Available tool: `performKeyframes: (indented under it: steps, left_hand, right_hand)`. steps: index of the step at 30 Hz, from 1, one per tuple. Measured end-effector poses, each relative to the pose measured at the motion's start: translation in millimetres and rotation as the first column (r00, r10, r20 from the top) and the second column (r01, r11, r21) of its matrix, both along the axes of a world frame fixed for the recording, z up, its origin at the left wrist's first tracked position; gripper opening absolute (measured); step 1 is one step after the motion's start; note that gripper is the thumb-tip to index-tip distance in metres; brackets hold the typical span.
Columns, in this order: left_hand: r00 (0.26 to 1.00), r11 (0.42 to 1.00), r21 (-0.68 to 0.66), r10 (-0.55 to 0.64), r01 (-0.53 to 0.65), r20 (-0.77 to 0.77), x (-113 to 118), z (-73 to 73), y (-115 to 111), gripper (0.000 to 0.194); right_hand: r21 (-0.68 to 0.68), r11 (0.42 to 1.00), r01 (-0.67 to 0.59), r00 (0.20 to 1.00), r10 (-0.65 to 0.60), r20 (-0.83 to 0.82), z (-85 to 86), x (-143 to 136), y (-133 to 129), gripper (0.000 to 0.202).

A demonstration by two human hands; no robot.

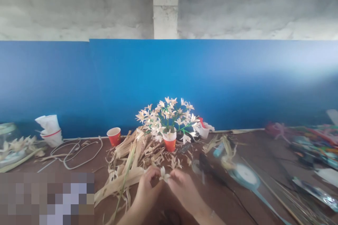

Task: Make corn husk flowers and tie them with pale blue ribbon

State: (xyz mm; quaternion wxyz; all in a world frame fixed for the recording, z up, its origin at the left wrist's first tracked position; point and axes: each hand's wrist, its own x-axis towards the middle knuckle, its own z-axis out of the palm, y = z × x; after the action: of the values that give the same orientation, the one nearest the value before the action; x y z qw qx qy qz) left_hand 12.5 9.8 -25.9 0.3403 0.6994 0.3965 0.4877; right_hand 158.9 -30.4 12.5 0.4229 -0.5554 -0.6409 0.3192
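Flower [164,174], one: pale, probably light, papery, easily torn; best held at its base. Left hand [148,185], right hand [184,187]: fingertips pinching it from either side.

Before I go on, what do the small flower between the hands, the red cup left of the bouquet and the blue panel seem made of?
Small flower: probably dried husk, matte; its cream petals resemble the fibrous husk strips nearby.
Red cup: likely paper, smooth; red outside, pale inside and rim.
Blue panel: perhaps painted or plastic-faced board; flat, with a soft sheen.
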Motion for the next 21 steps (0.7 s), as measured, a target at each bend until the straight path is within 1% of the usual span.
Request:
performKeyframes:
  steps: [3,5,8,11,16,21]
  left_hand:
    - [0.999,0.998,0.057,0.028,-0.026,-0.036,-1,-3.3,1,0.008]
    - [0.998,0.998,0.063,0.031,-0.028,-0.047,-1,-3.7,2,0.009]
    - [0.998,0.998,0.065,0.032,-0.028,-0.053,-2,-1.1,1,0.017]
    - [0.996,0.996,0.081,0.032,-0.025,-0.081,-2,2.9,0,0.018]
    - [0.991,0.994,0.096,0.055,-0.043,-0.122,-2,6.1,-2,0.015]
    - [0.991,0.995,0.081,0.06,-0.051,-0.12,-2,5.6,-2,0.015]
  right_hand:
    - [-0.019,0.999,0.036,0.999,-0.035,0.037,8.6,-2,-2,0.023]
    - [-0.015,0.998,0.062,0.996,-0.061,0.062,14.6,-2,-4,0.022]
    - [-0.009,0.998,0.065,0.994,-0.064,0.089,19.7,-1,-5,0.02]
    - [0.001,0.999,0.04,0.995,-0.04,0.086,15.2,0,-3,0.02]
    - [0.033,0.999,0.014,0.999,-0.015,0.029,-1.4,0,1,0.019]
    - [0.035,0.999,0.009,1.0,-0.01,0.023,-3.9,-1,1,0.02]
